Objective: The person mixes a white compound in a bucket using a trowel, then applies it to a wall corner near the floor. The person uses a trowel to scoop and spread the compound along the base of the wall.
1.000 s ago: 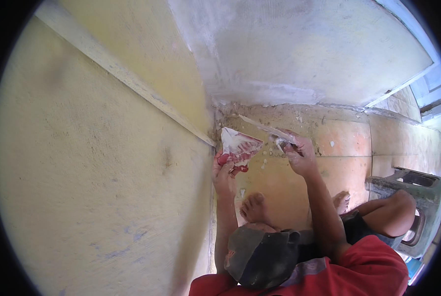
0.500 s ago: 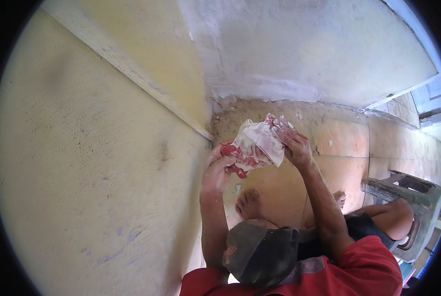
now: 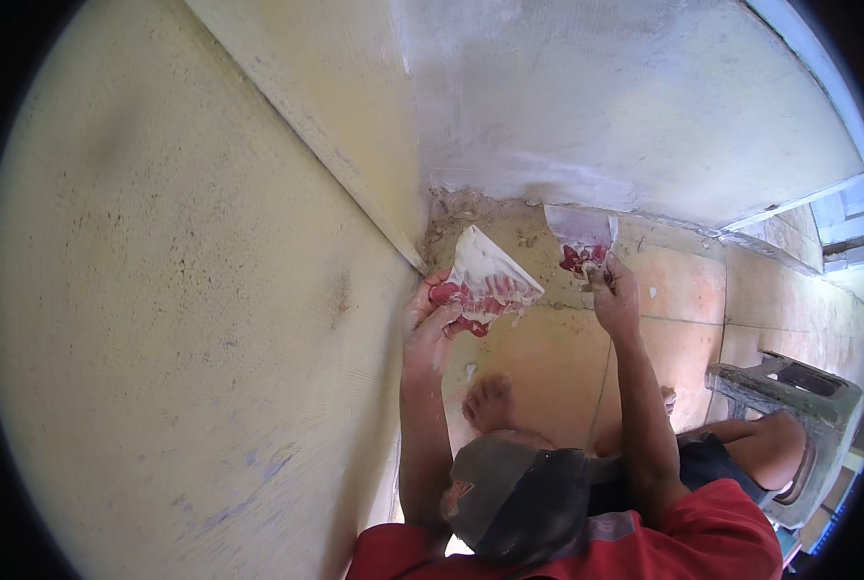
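My left hand (image 3: 425, 327) grips a wide putty blade (image 3: 491, 275) with a red handle. Its face is smeared with white and reddish paste, and it is held near the bottom of the yellow wall (image 3: 181, 290). My right hand (image 3: 617, 296) holds a second, narrower scraper (image 3: 579, 238), its blade pointing up toward the base of the white wall (image 3: 625, 106). The two blades are apart, roughly a hand's width between them. Both arms reach forward from below, past my cap's brim.
The yellow and white walls meet in a corner with crumbled, rough plaster at floor level (image 3: 471, 208). Orange floor tiles (image 3: 548, 358) lie below. My bare foot (image 3: 490, 401) rests on them. A grey plastic stool (image 3: 790, 387) stands at the right.
Half a second ago the two blades were pressed together in front of me. Now they are separated: my right hand has moved right with the narrow scraper, and my left keeps the wide blade.
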Tool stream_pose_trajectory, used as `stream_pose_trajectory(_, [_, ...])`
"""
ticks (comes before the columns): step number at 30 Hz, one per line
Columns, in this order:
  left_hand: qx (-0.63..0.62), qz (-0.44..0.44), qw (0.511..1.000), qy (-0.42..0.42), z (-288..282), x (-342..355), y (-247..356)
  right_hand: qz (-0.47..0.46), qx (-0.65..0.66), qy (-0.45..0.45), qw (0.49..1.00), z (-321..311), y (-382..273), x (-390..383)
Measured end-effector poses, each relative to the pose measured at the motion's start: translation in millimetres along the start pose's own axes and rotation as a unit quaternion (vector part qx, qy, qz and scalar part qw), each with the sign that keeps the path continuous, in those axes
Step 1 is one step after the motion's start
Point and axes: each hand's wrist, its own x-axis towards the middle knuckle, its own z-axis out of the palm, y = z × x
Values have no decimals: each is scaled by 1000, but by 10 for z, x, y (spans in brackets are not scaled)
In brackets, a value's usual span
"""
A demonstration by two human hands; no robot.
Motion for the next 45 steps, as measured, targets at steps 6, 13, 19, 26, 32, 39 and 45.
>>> stream_pose_trajectory(6, [5, 133, 990, 39, -67, -134, -301, 253, 187, 15, 949, -345, -709, -147])
stream_pose_trajectory(13, [94, 183, 979, -3, -98, -150, -376, 275, 107, -13, 955, -186, -997, -295])
stream_pose_trajectory(19, [249, 174, 953, 2, -10, -238, -378, 252, 198, -61, 945, -194, -1002, -206])
stream_pose_trajectory(26, [264, 158, 951, 9, -72, -232, -405, 230, 293, 2, 928, -137, -1061, -208])
stream_pose_trajectory(32, [74, 132, 988, 39, -438, -283, -708, 176, 346, -93, 917, -136, -900, -154])
stream_pose_trajectory(39, [-29, 86, 988, 127, -478, -285, -843, 308, 444, -70, 839, 668, -962, 634])
stream_pose_trajectory(45, [-65, 60, 985, 145, -489, -233, -907, 389, 372, -119, 835, 1168, -1023, 1313])
